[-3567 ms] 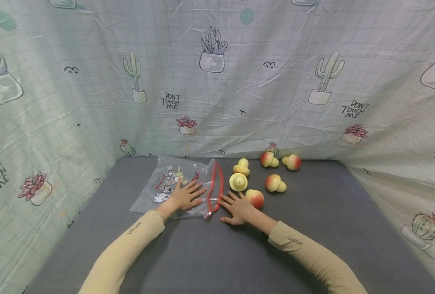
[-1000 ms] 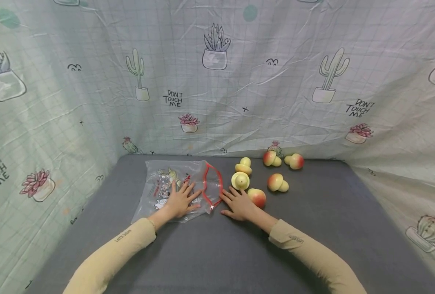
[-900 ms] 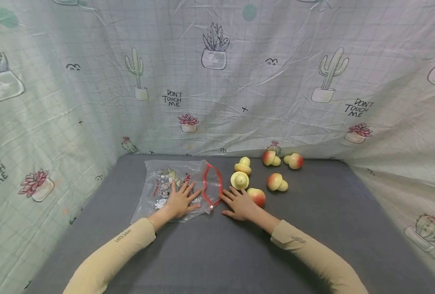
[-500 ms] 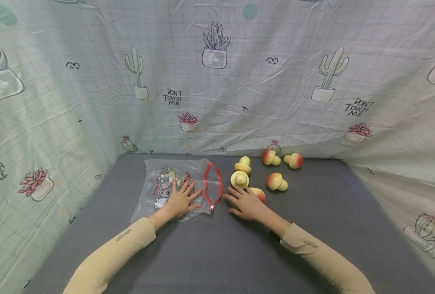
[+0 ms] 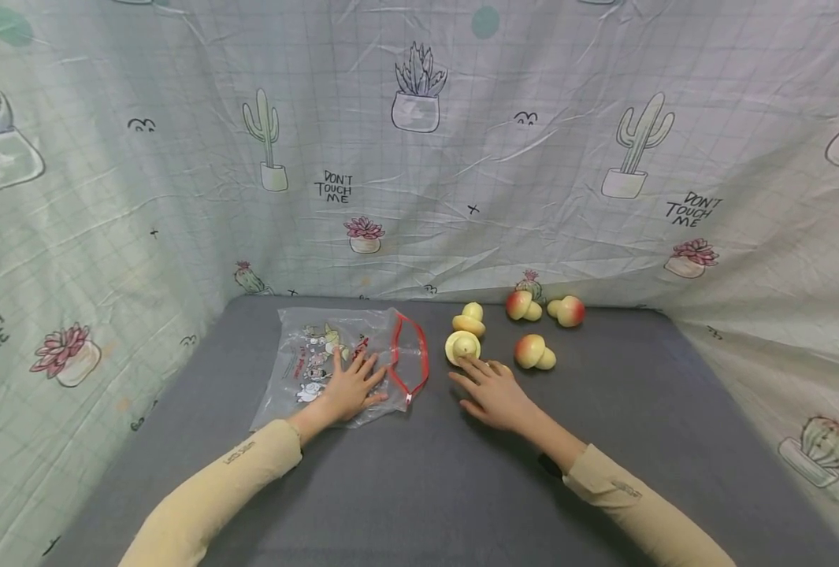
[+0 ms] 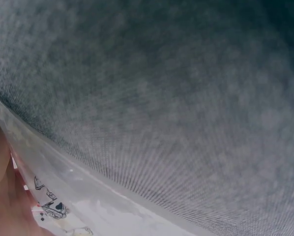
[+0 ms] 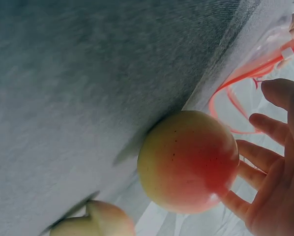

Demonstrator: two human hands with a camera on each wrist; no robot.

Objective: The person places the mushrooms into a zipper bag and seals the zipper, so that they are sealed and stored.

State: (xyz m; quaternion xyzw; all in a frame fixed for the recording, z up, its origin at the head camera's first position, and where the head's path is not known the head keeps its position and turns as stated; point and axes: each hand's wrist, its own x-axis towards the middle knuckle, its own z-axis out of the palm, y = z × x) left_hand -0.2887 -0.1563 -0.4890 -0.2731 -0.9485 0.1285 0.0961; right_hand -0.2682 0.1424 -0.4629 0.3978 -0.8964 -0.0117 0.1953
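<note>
My left hand (image 5: pixel 348 390) lies with spread fingers on a clear plastic bag (image 5: pixel 287 366) printed with cartoon figures, its red zip edge (image 5: pixel 426 354) gaping to the right. In the left wrist view only part of that hand and the bag's printed film show. My right hand (image 5: pixel 500 398) is held over a red-and-yellow toy mushroom (image 7: pixel 186 162), which it mostly covers in the head view. From the right wrist, the fingers (image 7: pixel 257 155) look loosely extended, with fingertips right at the round cap. A pale yellow toy mushroom (image 5: pixel 462 347) lies just beyond these fingertips.
More toy mushrooms lie behind: a yellow one (image 5: pixel 469 319), and red-capped ones at the back (image 5: pixel 523 305), back right (image 5: pixel 568 310) and to the right (image 5: pixel 534 352). The grey tabletop (image 5: pixel 405 488) ends at a cactus-print curtain (image 5: pixel 419 181).
My right hand has moved rightward from beside the bag's opening to over the nearest mushroom. Earlier, my left hand shifted slightly left with the bag, and its red edge spread wider.
</note>
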